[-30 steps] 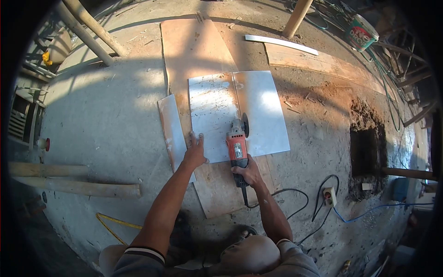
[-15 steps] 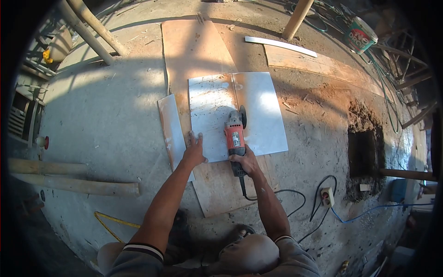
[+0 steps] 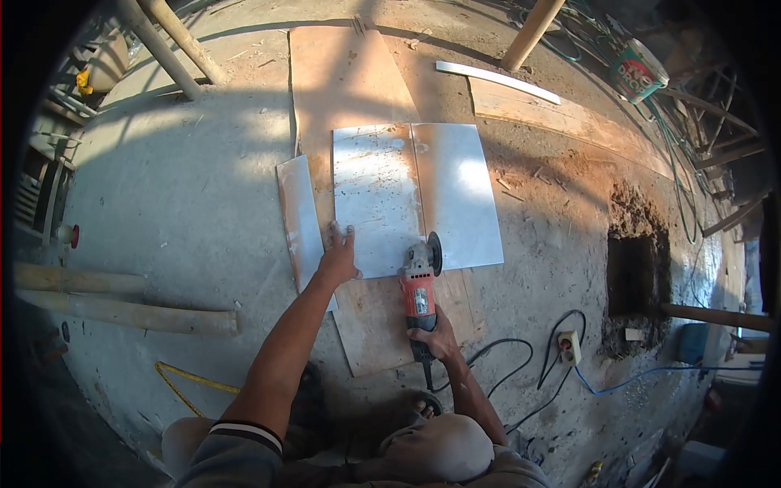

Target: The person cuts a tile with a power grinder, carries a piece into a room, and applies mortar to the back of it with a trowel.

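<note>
My right hand [image 3: 435, 333] is wrapped round the rear body of a red and black angle grinder [image 3: 420, 294]. Its disc [image 3: 435, 253] stands upright on the tool's right side, at the near end of a dark line [image 3: 417, 175] that runs down a white tile [image 3: 376, 195]. Reddish dust lies along that line and on the tile. With fingers spread, my left hand [image 3: 338, 256] rests on the tile's near left corner. A narrow white strip [image 3: 303, 220] lies just left of it. Underneath is a plywood board [image 3: 370, 333].
A white power socket [image 3: 569, 348] with black cable lies to the right, joined to a blue cord [image 3: 626, 385]. Beyond it is a dark rectangular hole [image 3: 637, 272] in the floor. Bamboo poles [image 3: 130, 313] lie left; a yellow tape [image 3: 183, 389] is near my knee. A bucket [image 3: 637, 71] stands far right.
My right hand has drawn the grinder back toward me, from mid-tile to the tile's near edge. My left hand stays at the same corner. The view has shifted slightly.
</note>
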Action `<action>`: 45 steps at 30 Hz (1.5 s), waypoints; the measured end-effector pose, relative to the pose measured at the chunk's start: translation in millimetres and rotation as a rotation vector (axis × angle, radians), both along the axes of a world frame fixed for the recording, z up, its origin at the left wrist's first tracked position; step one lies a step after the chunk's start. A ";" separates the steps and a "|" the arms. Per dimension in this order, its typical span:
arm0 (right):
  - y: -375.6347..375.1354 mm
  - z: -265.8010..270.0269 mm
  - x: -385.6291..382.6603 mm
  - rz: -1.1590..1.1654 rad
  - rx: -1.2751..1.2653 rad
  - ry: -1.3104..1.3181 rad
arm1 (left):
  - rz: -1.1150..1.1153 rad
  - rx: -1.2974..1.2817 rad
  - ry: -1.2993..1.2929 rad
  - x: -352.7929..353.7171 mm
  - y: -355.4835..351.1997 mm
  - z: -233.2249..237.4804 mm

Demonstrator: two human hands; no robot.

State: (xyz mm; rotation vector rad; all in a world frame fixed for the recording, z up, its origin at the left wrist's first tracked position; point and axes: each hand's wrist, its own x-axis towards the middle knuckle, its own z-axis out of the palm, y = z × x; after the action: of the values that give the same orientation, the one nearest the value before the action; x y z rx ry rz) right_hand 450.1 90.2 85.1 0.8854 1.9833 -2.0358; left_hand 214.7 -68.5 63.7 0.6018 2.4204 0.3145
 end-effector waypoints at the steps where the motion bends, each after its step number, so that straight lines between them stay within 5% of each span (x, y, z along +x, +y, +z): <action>1: 0.9 -1.6 -1.9 0.003 0.001 -0.003 | -0.008 0.001 0.017 0.3 -0.4 -2.2; 14: 27.6 0.8 -96.7 -0.014 -0.024 0.012 | -0.012 -0.008 0.034 -0.2 -0.5 -0.5; 29: 0.2 -0.2 -3.2 0.013 0.025 -0.020 | -0.060 -0.005 0.143 1.1 -2.2 -10.8; 45: 20.7 -0.7 -77.1 -0.012 0.026 0.034 | -0.040 -0.010 0.098 1.4 -0.6 -3.2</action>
State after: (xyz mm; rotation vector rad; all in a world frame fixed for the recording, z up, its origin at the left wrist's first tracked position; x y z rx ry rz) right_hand 372.9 110.9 84.4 0.8762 2.0318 -2.0492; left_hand 216.2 -69.0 60.5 0.6743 2.4986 0.2621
